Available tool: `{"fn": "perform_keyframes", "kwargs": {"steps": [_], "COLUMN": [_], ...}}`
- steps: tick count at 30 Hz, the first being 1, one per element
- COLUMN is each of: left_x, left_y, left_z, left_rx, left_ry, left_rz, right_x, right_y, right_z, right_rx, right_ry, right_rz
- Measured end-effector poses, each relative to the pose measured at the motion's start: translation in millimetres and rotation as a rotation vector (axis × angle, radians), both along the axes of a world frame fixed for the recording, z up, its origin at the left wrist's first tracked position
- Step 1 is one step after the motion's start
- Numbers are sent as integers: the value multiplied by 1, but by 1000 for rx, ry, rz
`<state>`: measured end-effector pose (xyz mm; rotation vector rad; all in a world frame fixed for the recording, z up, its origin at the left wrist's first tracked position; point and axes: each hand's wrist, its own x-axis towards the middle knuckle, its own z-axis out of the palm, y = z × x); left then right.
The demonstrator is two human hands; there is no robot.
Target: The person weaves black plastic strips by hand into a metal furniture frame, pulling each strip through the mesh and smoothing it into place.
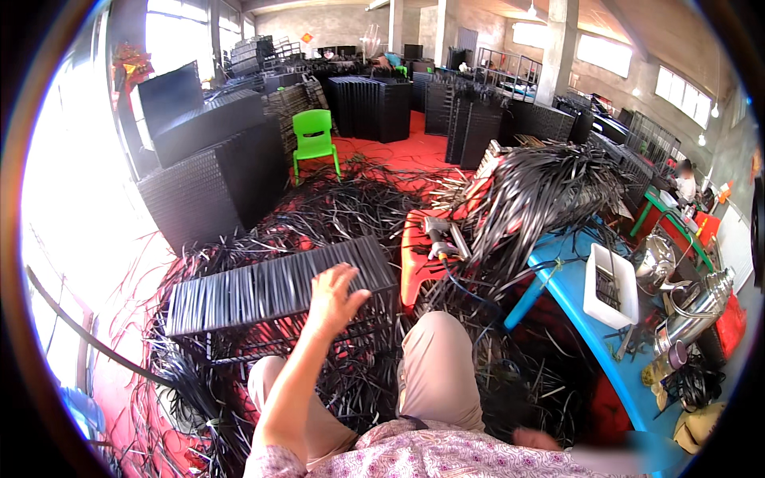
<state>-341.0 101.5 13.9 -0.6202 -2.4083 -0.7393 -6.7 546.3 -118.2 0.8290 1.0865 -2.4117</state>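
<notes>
My left hand (335,296) reaches forward over the right part of a low black frame (279,279) wrapped with rows of flat black strips. Its fingers are spread and nothing shows in them; whether the palm touches the strips I cannot tell. My right hand (535,439) is low at the lower edge, smeared by motion and partly cut by my patterned shirt, so its fingers are not readable. Just right of the frame, a pneumatic staple gun (438,243) with a blue hose lies on an orange-red stool (411,275).
Loose black strips (343,207) cover much of the red floor. A large strip bundle (550,191) lies at right beside a blue table (590,342) with a white bin (610,287) and metal kettles (693,311). Beyond stand a green chair (313,139) and stacked black panels (211,175).
</notes>
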Motion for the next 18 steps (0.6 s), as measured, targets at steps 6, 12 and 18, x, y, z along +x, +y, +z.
{"fn": "perform_keyframes", "kwargs": {"steps": [6,12,18], "left_x": [165,210,222], "left_y": [72,55,12], "left_z": [15,-22,-1], "left_rx": [554,940,1305], "left_ry": [-723,-1269,-1128], "left_rz": [-531,-653,-431], "right_x": [-148,-167,-180], "right_y": [-154,-273,-270], "right_z": [162,177,166], "right_rx": [-208,-170,-224], "right_ry": [621,777,791], "right_rz": [111,-8,-87]}}
